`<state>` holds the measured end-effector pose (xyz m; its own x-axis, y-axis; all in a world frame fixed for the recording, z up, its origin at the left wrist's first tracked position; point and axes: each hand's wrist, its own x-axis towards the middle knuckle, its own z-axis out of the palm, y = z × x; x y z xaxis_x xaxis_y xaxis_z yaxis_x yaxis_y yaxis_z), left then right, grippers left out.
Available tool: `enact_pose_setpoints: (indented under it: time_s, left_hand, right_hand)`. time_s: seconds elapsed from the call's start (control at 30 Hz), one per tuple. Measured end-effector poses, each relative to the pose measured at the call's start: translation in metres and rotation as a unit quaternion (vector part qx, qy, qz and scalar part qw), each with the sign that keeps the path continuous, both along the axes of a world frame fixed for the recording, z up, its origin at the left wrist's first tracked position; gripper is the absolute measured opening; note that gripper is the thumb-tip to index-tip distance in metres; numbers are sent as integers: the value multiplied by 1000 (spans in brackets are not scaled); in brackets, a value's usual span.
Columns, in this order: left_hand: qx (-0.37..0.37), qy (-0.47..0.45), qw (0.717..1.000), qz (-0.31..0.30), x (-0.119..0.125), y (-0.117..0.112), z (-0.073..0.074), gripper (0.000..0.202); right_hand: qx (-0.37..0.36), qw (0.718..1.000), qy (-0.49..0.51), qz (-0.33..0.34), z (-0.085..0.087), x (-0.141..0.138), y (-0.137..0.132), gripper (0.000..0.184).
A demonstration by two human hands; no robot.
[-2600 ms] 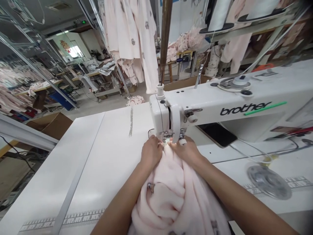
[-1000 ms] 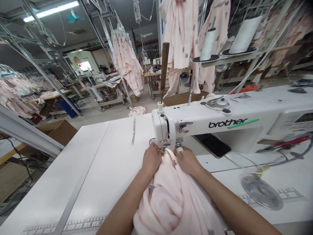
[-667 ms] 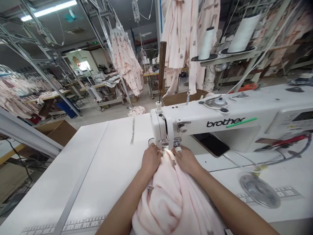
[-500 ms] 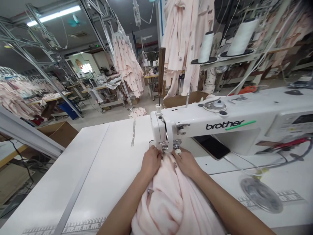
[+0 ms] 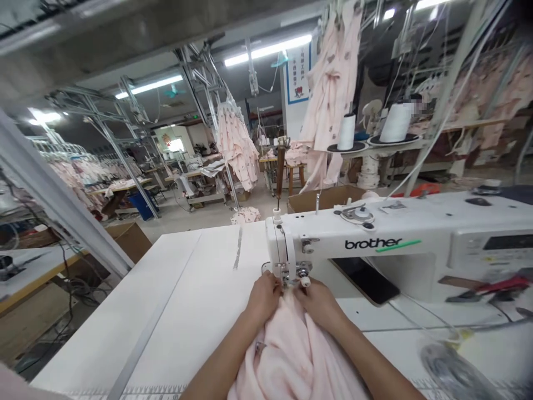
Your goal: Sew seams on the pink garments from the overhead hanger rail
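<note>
A bunched pale pink fleece garment (image 5: 291, 355) lies on the white sewing table (image 5: 187, 300), its leading edge under the needle area of a white Brother sewing machine (image 5: 375, 244). My left hand (image 5: 263, 297) grips the fabric just left of the presser foot, fingers curled. On the right side of the foot, my right hand (image 5: 318, 300) pinches the same fabric. Both hands touch the machine's head base. The needle itself is hidden behind my fingers.
A dark phone (image 5: 366, 280) lies under the machine arm. Thread cones (image 5: 345, 132) stand on a rack behind. Pink garments (image 5: 237, 144) hang on racks across the workshop. A cardboard box (image 5: 129, 239) sits left of the table; a metal post (image 5: 62, 205) slants at left.
The view has tilted upward, so the hands and machine sit lower in frame. Both hands stay gripping the pink fabric at the presser foot.
</note>
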<state>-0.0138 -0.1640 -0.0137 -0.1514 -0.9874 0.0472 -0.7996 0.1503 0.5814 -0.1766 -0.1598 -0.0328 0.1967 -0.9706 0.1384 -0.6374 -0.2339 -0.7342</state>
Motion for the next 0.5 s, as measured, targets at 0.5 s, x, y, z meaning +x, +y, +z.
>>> enact_pose_setpoints:
  time_s: [0.5]
  left_hand:
    - [219,469,852,-73,84,189,79,37]
  right_hand:
    - [46,954,-210,209,72,50,127,26]
